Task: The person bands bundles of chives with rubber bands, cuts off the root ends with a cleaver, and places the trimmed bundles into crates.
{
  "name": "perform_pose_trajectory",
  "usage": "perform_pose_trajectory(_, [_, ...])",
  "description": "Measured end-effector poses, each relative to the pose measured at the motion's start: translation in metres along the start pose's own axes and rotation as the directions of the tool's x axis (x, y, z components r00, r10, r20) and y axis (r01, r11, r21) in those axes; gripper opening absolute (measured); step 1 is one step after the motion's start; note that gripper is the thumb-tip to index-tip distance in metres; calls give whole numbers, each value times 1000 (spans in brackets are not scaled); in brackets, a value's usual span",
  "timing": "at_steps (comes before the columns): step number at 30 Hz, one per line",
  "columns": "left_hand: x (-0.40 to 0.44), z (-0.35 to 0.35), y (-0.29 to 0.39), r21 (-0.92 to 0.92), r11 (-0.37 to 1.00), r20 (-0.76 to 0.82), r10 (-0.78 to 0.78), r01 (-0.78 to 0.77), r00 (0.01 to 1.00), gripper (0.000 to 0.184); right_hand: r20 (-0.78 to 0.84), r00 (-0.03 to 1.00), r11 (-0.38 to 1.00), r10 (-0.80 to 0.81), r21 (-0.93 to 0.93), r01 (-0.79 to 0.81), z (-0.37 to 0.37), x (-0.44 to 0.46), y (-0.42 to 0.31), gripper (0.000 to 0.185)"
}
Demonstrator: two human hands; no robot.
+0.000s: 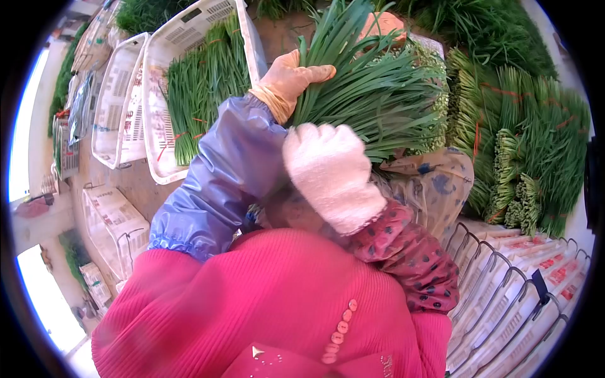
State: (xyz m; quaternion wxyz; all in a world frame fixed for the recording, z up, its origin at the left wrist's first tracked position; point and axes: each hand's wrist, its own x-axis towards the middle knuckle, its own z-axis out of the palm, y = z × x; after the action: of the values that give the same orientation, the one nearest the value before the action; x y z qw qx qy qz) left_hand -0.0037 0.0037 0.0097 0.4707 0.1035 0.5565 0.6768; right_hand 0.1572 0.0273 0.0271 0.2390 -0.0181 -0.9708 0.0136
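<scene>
My left hand, in an orange rubber glove, reaches from a blue sleeve to a pile of long green leafy stalks. Its thumb lies over the leaves near their left end, and the fingers are wrapped behind them. My right hand, in a fluffy white glove with a dark red dotted sleeve, is just below the same stalks. Its fingers look curled at the pile's lower left edge; whatever they hold, if anything, is hidden. Pale cut ends of stalks show at the pile's right side.
A white crate with red-banded bundles stands at the upper left, beside another white crate. More tied bundles are stacked on the right. White crates with metal handles line the lower right. An orange block sits behind the pile.
</scene>
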Motion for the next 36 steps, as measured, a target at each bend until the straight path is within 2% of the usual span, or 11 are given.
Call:
perform_pose_trajectory(4, [11, -7, 2, 275, 961, 153, -57, 13, 987, 45, 139, 979, 985, 152, 56, -161, -6, 3, -4, 9])
perform_pose_trajectory(6, [12, -5, 3, 279, 959, 193, -95, 38, 977, 45, 608, 759, 259, 233, 714, -651, -19, 5, 10, 18])
perform_pose_trajectory(9, [22, -10, -5, 306, 950, 270, -151, 64, 951, 48, 764, 581, -348, -280, 483, -803, -28, -5, 20, 28])
perform_pose_trajectory(13, [33, -15, -25, 491, 843, 255, 104, -221, 961, 65, 820, 440, -4, -367, 471, -882, -54, -18, 44, 26])
perform_pose_trajectory(16, [30, -9, -24, 612, 692, 243, 294, -382, 924, 90, 752, 658, 225, 42, 635, -739, -33, -58, 62, 30])
perform_pose_trajectory(17, [26, -4, -19, 655, 630, 274, 317, -418, 908, 99, 918, 378, 74, 117, 371, -926, -44, -61, 68, 28])
perform_pose_trajectory(21, [14, 6, -22, 785, 10, 587, 305, -619, 750, 147, 822, 435, 517, 367, 208, -830, -31, -92, 86, 31])
perform_pose_trajectory(24, [20, 9, -33, 785, 127, 562, 264, -606, 784, 144, 772, 358, 504, 524, 57, -862, -18, -103, 100, 43])
perform_pose_trajectory(26, [18, 10, -30, 869, 448, 266, -63, -211, 962, 119, 755, 340, 463, 560, 56, -885, -18, -116, 107, 39])
perform_pose_trajectory(33, [27, -10, -38, 854, 428, 327, 2, -297, 945, 113, 432, 666, 358, 609, 599, -716, -45, -90, 93, 21])
perform_pose_trajectory(36, [28, -11, -40, 840, 423, 349, 57, -339, 935, 108, 539, 639, 577, 548, 309, -756, -31, -70, 79, 27])
